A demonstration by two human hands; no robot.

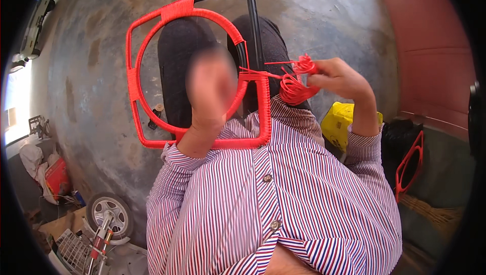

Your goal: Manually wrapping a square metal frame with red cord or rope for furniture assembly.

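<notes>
Across my lap lies a square frame with a round ring inside it (132, 83), mostly wrapped in red cord. Its far right corner is bare black tube (253, 19). My left hand (210, 85) is over the ring's opening, near its right side. A blur covers its fingers, so their grip does not show. To the right of the frame, my right hand (341, 77) is closed on a looped bundle of red cord (296, 89). Strands of the cord stretch from the bundle to the frame's right side, by the edge of the wrapping.
A yellow bag (338, 118) and a black bag (397, 136) stand right of me. Beside them leans another red-wrapped frame (411, 161). At the lower left are a small wheel (109, 215) and a white wire rack (73, 249). A reddish panel (430, 47) rises on the right.
</notes>
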